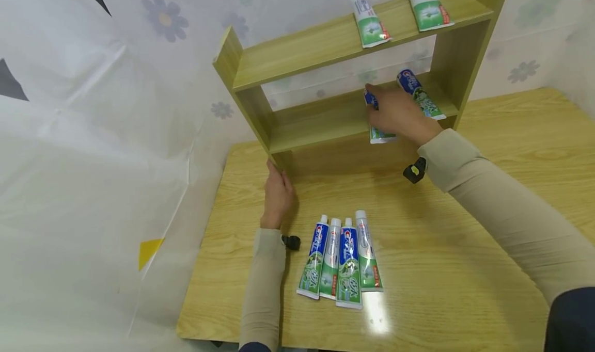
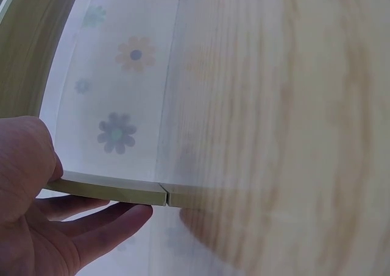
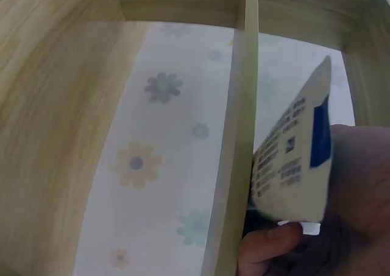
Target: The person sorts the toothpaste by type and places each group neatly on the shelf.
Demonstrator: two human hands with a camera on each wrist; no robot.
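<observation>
My right hand (image 1: 401,113) holds a blue-and-green toothpaste tube (image 1: 382,136) at the lower board of a wooden shelf (image 1: 297,50). The hand covers much of this tube in the head view; its pale printed back (image 3: 292,157) shows in the right wrist view. Just right of it, another blue-and-green tube (image 1: 422,98) lies on the same board. My left hand (image 1: 277,194) grips the lower left of the shelf, thumb and fingers on opposite sides of a panel edge (image 2: 116,191). On the upper board are two white-and-green tubes, one in the middle (image 1: 370,26) and one farther right (image 1: 429,10).
Several toothpaste tubes lie side by side on the wooden table (image 1: 441,290) in front of the shelf, blue-and-green ones (image 1: 348,264) alternating with white-and-green ones (image 1: 368,254). Behind the shelf is a flower-patterned wall covering (image 1: 186,73). Each wrist wears a black device (image 1: 415,170).
</observation>
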